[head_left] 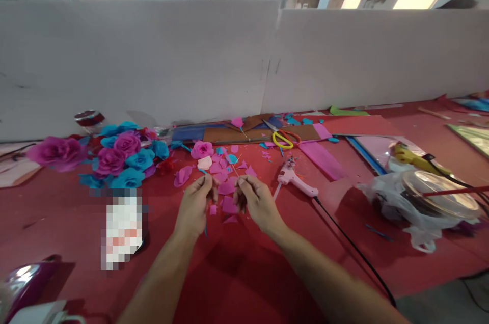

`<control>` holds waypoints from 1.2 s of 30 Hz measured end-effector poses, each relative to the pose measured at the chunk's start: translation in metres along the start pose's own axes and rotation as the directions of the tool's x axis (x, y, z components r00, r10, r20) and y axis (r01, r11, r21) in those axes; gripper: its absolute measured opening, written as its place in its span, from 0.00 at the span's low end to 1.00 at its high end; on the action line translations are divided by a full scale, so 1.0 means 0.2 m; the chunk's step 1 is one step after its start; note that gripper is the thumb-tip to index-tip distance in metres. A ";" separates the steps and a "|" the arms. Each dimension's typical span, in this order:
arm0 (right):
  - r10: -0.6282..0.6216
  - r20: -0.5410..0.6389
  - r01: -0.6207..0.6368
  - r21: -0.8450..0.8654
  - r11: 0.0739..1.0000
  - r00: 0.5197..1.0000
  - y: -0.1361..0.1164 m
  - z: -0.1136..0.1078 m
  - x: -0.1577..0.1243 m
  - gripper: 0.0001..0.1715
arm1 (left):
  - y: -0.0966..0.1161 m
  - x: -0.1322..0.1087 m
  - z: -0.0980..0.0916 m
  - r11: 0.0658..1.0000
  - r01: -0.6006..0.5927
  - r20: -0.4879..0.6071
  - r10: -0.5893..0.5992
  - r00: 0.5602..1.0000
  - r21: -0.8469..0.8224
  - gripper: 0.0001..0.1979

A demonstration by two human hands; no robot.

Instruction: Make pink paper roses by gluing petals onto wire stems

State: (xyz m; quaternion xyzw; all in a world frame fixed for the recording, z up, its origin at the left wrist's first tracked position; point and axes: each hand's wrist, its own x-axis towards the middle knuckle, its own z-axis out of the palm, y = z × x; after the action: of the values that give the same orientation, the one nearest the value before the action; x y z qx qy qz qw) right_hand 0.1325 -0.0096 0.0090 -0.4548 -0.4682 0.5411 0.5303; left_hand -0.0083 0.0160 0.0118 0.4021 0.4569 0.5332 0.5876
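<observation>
1. At my far left, a bunch of pink, blue and red paper roses (128,144) lies on the red table (160,242), with a white thing (122,232), too blurred to make out, just nearer to me.

2. My left hand (196,201) is over the table, thumb and fingers drawn together at the tips. A bit of blue shows by them, but I cannot tell whether I am gripping it.

3. Beyond that hand lies a single pink rose (201,150), well apart from my fingers.

4. Between my hands, and running on away from me, loose pink petals (226,189) are scattered, some overlapping.

5. The thin stick (233,167) is at my right fingertips, between the two hands and above the petals. Its long axis slants: the near end meets my right thumb and finger, and the far end points forward and to my left. The right hand is the nearer one; my left fingertips are apart from it, across a small gap.

6. My right hand (254,201) is pinched, seemingly on that near end, its other fingers curled beneath.

7. Just right of it lies a pink glue gun (296,181), its cord trailing toward me; scissors (282,139) lie beyond.

8. Far right, a plastic bag (393,199) surrounds a round tub (441,189).
</observation>
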 end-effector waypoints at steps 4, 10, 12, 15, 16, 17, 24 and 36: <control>-0.026 0.108 0.027 -0.006 1.000 0.994 0.01 0.03 -0.02 0.12 | -0.01 0.00 0.01 0.999 0.022 0.086 -0.019 0.996 -0.026 0.12; -0.057 0.216 0.103 -0.212 0.972 0.975 0.05 0.05 -0.05 0.14 | -0.02 -0.02 0.02 0.992 0.081 0.139 -0.067 0.988 -0.095 0.12; -0.059 0.227 0.116 -0.248 0.962 0.972 0.05 0.04 -0.04 0.13 | -0.03 -0.01 0.02 0.990 0.078 0.114 -0.064 0.991 -0.121 0.11; -0.045 0.239 0.116 -0.293 0.949 0.970 0.05 0.04 -0.05 0.13 | -0.03 0.00 0.02 0.983 0.084 0.083 -0.071 0.994 -0.162 0.10; -0.046 0.238 0.123 -0.321 0.939 0.970 0.05 0.03 -0.05 0.12 | -0.03 0.00 0.02 0.981 0.094 0.075 -0.082 0.994 -0.171 0.10; -0.054 0.235 0.138 -0.357 0.924 0.971 0.05 0.03 -0.05 0.12 | -0.03 0.00 0.02 0.978 0.109 0.070 -0.098 0.993 -0.178 0.10; -0.143 0.196 0.227 -0.524 0.821 0.970 0.04 0.03 -0.06 0.13 | -0.02 0.00 0.02 0.967 0.132 0.055 -0.123 0.991 -0.216 0.10; 0.050 0.146 -0.017 -0.220 0.975 0.988 0.10 0.04 -0.04 0.11 | -0.02 0.01 0.01 0.941 0.191 -0.022 -0.205 0.979 -0.279 0.09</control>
State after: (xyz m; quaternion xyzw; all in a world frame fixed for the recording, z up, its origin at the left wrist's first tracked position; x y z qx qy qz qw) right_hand 0.1222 -0.0170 -0.0102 -0.4758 -0.5555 0.5284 0.4311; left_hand -0.0054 0.0171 0.0086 0.2549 0.4311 0.5397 0.6767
